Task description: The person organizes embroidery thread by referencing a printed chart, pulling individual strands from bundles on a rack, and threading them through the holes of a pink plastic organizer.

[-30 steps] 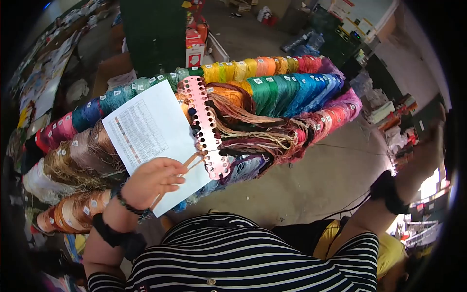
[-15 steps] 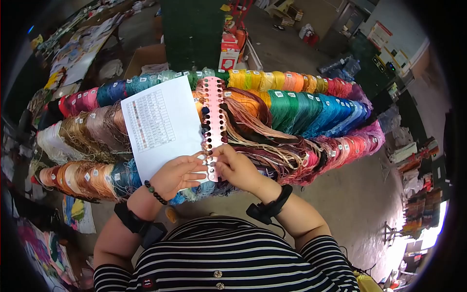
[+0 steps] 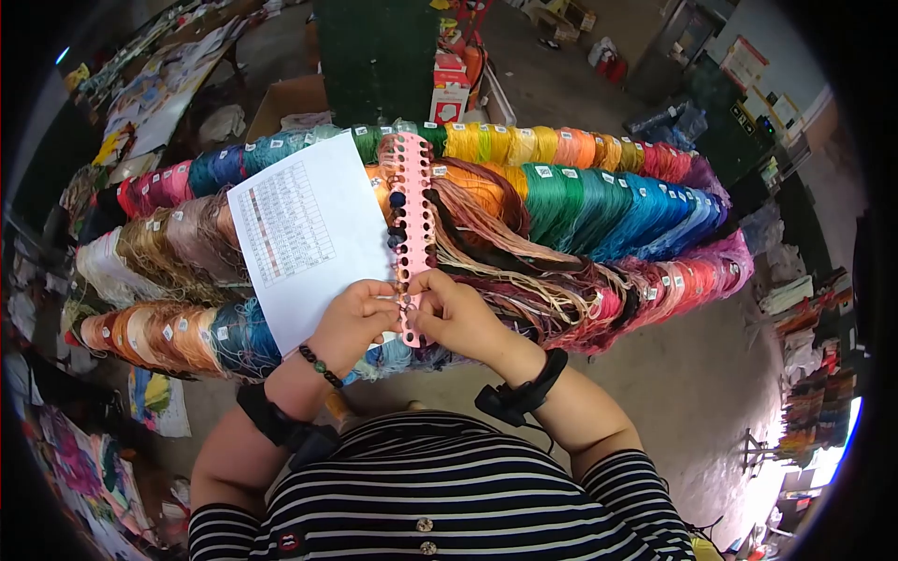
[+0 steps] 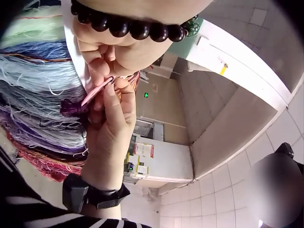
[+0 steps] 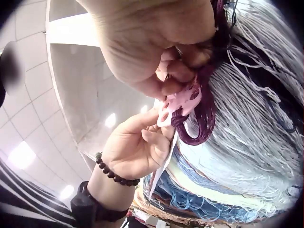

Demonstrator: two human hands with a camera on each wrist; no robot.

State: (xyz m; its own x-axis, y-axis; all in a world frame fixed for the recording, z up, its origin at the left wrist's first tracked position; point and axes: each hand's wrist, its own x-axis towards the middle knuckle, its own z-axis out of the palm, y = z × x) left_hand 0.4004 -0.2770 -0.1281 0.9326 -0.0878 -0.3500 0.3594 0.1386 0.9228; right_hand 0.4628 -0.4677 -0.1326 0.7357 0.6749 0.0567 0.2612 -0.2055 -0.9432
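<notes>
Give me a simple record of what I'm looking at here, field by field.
Right hand: pinches the pink card near its end
Left hand: at the same end; exact grip unclear
Pink card: long, holes along both edges
Loose strands: brown, cream and dark, right of the card
Paper sheet: printed table, left of the card
Thread bundles: many colours, labelled, in rows

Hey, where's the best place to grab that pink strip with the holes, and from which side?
I'd pinch the pink strip by its near end, thumb on one flat face, coming from the striped shirt side. It's thin, that tip points that way, and loose threads trailing off its right edge farther up could snag.
</notes>
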